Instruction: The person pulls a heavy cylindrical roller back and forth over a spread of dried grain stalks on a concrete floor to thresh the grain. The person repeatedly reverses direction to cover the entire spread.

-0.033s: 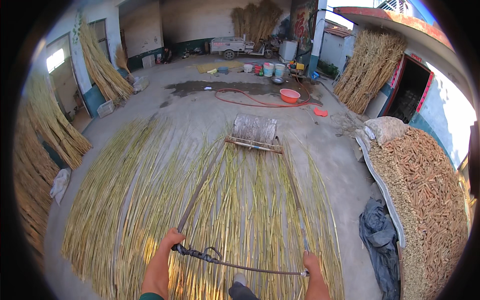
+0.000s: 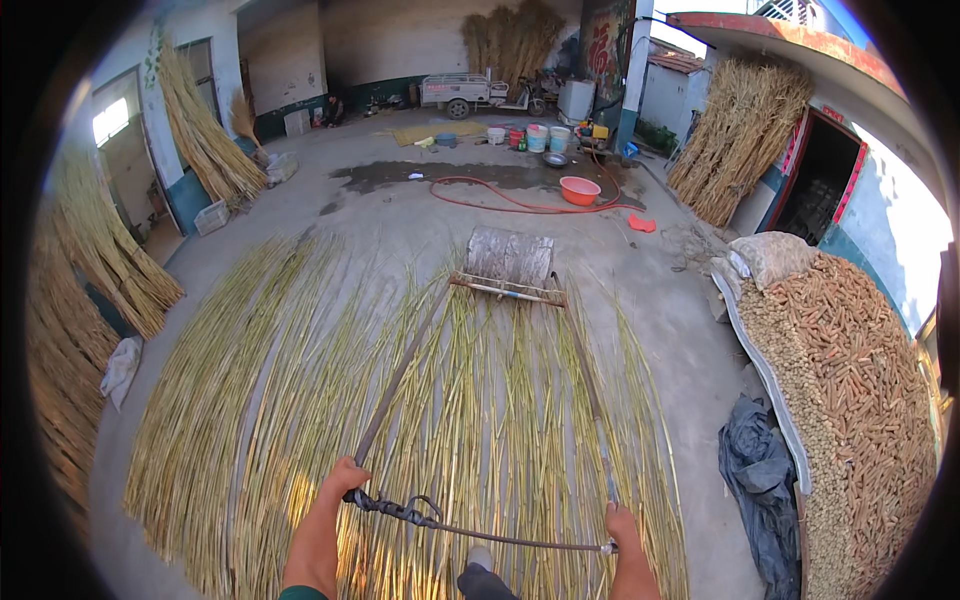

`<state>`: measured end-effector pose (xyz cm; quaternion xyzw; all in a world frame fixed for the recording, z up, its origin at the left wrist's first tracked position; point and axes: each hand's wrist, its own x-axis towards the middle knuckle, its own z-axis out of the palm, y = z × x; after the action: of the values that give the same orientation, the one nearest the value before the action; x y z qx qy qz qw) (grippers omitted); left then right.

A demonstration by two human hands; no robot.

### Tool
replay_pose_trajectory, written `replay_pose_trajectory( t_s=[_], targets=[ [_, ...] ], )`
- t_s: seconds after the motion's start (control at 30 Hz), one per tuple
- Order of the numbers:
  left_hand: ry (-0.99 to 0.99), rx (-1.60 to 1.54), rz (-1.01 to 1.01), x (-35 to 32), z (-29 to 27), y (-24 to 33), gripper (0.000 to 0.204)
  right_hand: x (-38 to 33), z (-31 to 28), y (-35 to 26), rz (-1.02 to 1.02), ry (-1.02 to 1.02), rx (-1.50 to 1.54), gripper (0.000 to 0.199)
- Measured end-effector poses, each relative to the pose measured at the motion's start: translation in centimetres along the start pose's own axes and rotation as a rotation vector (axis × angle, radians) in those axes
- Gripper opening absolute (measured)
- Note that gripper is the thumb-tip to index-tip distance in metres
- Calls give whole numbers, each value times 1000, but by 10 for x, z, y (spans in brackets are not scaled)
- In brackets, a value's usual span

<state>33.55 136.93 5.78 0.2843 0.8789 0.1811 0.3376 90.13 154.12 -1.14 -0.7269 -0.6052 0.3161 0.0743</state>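
Observation:
My left hand [image 2: 346, 474] is closed around the near end of the left shaft of a roller's handle frame [image 2: 395, 380]. On the opposite side, my right hand [image 2: 622, 522] grips the right shaft close to the crossbar. That crossbar [image 2: 500, 539] runs between my hands, with dark cord or wire wrapped about its left part. At the far end of the frame sits a heavy grey cylindrical roller [image 2: 510, 256], on the far ends of the stalks. Long yellow-green stalks [image 2: 230, 430] lie spread in a layer over the concrete, under the frame and around my foot.
Corn cobs [image 2: 860, 390] are heaped on the right, beside a crumpled dark tarp [image 2: 757, 490]. A red hose [image 2: 490, 196] and an orange basin [image 2: 580, 191] lie beyond the roller. Stalk bundles [image 2: 205, 140] lean on the left wall. A cargo tricycle [image 2: 465, 93] stands at the back.

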Motion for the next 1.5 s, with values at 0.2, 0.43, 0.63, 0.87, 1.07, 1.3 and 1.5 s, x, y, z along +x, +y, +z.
replay_pose_trajectory(
  t_s=[0.2, 0.43, 0.63, 0.87, 1.07, 1.3, 1.5],
  targets=[
    [38, 47, -4, -7, 21, -34, 44, -19, -8, 6, 5, -8, -5, 54],
    [-26, -8, -40, -32, 16, -56, 40, -54, -26, 8, -12, -21, -106, 52],
    [-31, -30, -68, -76, -2, -74, 35, -110, -28, 10, -5, -34, -122, 43],
    [-37, 32, -67, -120, -11, -117, 38, -166, -14, 31, -60, 21, -136, 40],
    [-50, -19, -54, -156, -4, -160, 42, -217, -14, 32, -58, -6, -138, 44],
    [48, 1, 51, -153, 28, -219, 34, -249, 4, 77, -63, 74, -180, 40],
    [24, 21, 24, -208, 39, -248, 35, -297, 17, 113, -26, 52, -236, 44]
  ],
)
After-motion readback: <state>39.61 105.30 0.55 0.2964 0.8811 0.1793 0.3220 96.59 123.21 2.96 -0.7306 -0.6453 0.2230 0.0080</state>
